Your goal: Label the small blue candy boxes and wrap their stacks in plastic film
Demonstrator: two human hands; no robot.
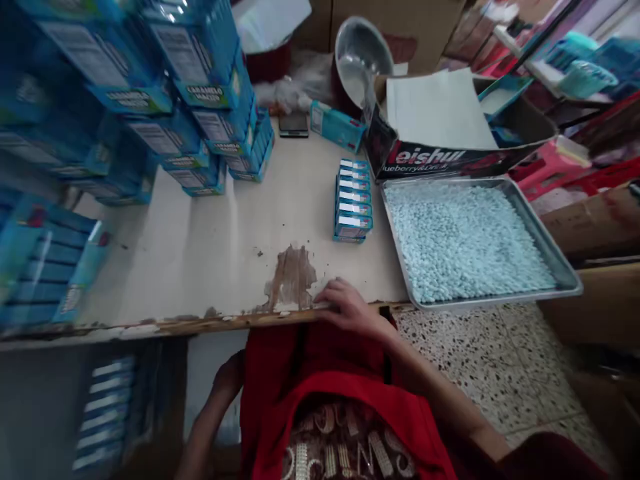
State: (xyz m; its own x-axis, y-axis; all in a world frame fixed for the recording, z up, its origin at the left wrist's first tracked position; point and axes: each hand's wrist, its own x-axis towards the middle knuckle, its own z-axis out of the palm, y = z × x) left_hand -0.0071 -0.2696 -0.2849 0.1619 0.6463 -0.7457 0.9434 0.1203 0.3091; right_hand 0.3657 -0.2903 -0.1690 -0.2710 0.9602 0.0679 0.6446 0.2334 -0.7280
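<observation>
One metal tray point(545, 243) full of pale-blue tablets point(465, 240); right hand point(345, 305) fingers loosely spread on table edge point(200, 320).

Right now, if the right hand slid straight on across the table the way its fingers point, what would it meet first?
The right hand points left along the table edge, over the worn patch; that way looks free, though depth is unclear.

right hand point(345, 308) flat, fingers spread, left hand point(229, 377) lowered, curled

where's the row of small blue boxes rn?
Head view, right of centre: the row of small blue boxes stands on the table, just left of the metal tray, beyond the right hand.
</observation>
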